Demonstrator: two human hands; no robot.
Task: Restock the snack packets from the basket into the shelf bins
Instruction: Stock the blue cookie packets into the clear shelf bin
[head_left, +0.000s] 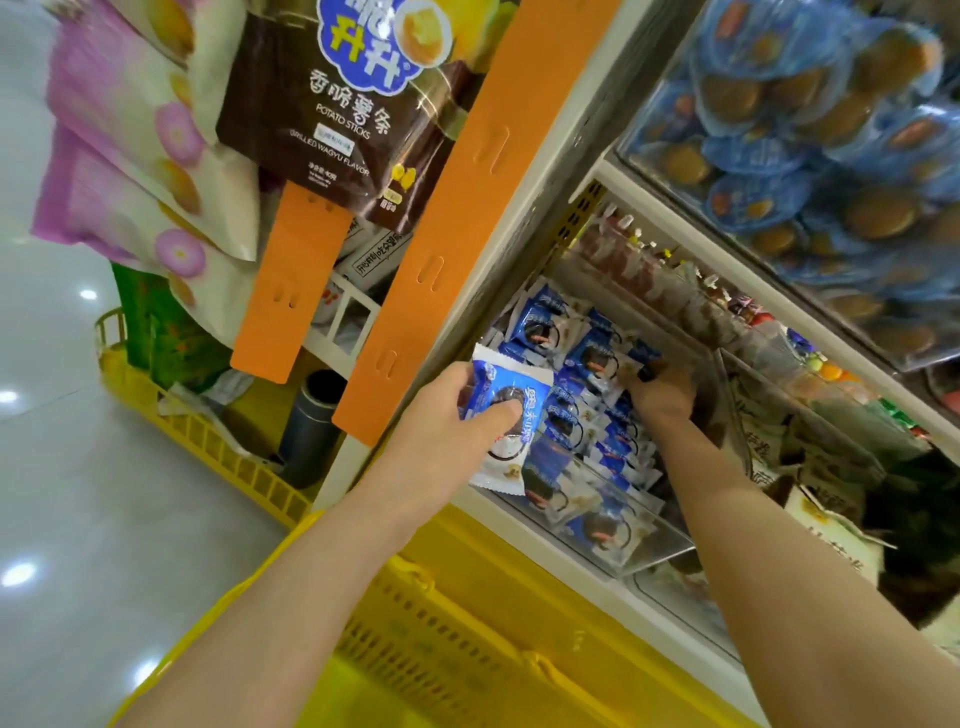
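My left hand (457, 410) grips a small stack of blue-and-white snack packets (511, 410) at the left edge of a clear shelf bin (670, 545). The bin holds several rows of the same blue packets (587, 364). My right hand (662, 392) reaches deep into the bin, fingers curled among the packets at the back; what it holds is hidden. A yellow plastic basket (467, 623) sits below my arms, its inside mostly out of sight.
Orange shelf strips (457, 218) run beside the bin. Hanging potato-stick bags (337, 104) and pink bags (130, 156) are at upper left. Blue wrapped cakes (805, 130) fill the bin above. Another yellow crate (171, 415) stands on the floor at left. Neighbouring bins lie to the right.
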